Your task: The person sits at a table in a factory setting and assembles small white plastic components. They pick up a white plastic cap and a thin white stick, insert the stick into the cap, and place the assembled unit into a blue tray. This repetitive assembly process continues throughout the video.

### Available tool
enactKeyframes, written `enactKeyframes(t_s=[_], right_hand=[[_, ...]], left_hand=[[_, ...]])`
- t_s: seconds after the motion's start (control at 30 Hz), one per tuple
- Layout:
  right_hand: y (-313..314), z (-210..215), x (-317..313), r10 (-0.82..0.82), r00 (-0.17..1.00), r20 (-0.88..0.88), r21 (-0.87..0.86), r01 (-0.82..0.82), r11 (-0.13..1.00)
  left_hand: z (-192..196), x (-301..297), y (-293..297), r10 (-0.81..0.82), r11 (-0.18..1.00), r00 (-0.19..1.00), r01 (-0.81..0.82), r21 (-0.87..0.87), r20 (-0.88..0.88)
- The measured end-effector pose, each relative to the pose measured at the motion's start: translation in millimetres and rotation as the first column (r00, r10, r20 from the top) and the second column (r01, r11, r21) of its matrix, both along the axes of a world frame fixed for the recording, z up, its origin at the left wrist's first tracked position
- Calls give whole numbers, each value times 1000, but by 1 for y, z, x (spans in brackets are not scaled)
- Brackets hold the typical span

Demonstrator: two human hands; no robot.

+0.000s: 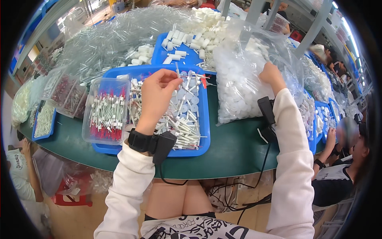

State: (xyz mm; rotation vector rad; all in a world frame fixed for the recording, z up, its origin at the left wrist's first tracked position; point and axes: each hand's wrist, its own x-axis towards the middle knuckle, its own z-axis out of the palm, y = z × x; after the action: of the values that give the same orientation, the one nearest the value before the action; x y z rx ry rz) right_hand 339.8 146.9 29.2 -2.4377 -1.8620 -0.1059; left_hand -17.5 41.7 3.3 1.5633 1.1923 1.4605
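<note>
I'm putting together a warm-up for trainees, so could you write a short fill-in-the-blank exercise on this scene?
1. The left hand is over a large tray coloured ____.
2. The right hand is at a clear bag holding pieces coloured ____.
3. The tabletop is ____.
4. The clear box lies to the ____ of the left hand.

Missing words: blue; white; green; left.
</note>
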Motion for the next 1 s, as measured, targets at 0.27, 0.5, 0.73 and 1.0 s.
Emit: enactKeyframes(t_s=[0.27, 0.5, 0.73, 1.0], right_hand=[[4, -8, 24, 183, 983, -12, 1, -183, 983], [-24, 0, 2, 305, 904, -299, 197, -254, 947], [-12, -12, 1, 214, 911, -353, 272, -119, 955], [10, -25, 22, -28, 987, -161, 523, 109, 845]], left_hand=[[0, -3, -4, -201, 960, 789, 275, -42, 581], [-2, -4, -7, -155, 951, 873, 258, -170, 462], [3, 7, -17, -363, 867, 800, 478, -142, 478], [3, 13, -16, -557, 631, 589, 759, -162, 586]])
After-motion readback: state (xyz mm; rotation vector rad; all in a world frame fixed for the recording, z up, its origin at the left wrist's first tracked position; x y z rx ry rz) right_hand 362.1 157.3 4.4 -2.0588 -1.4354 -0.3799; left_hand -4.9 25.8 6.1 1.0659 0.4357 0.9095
